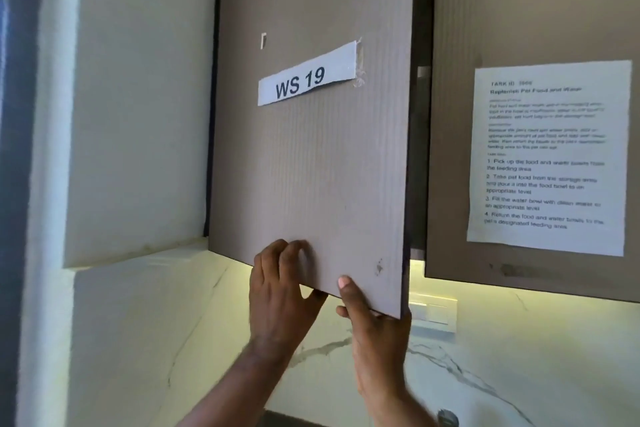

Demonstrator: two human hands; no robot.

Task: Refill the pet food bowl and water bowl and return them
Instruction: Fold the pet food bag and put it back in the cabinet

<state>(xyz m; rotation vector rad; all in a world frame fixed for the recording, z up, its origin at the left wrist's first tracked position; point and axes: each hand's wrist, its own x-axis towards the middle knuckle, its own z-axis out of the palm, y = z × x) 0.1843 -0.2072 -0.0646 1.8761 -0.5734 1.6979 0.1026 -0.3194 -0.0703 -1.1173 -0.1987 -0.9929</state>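
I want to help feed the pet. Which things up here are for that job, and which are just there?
For the job:
- cupboard door, held at its bottom edge by the left hand and right hand
- instruction sheet listing the refill steps

Just there:
- WS 19 label
- wall switch plate
- marble wall
- neighbouring door

A grey-brown cupboard door (pixel 311 149) stands slightly ajar, with a "WS 19" paper label (pixel 306 75) taped across it. Right of it, a second door (pixel 519 11) carries a printed instruction sheet (pixel 549 156). Below it, a lit marble wall (pixel 485 374).
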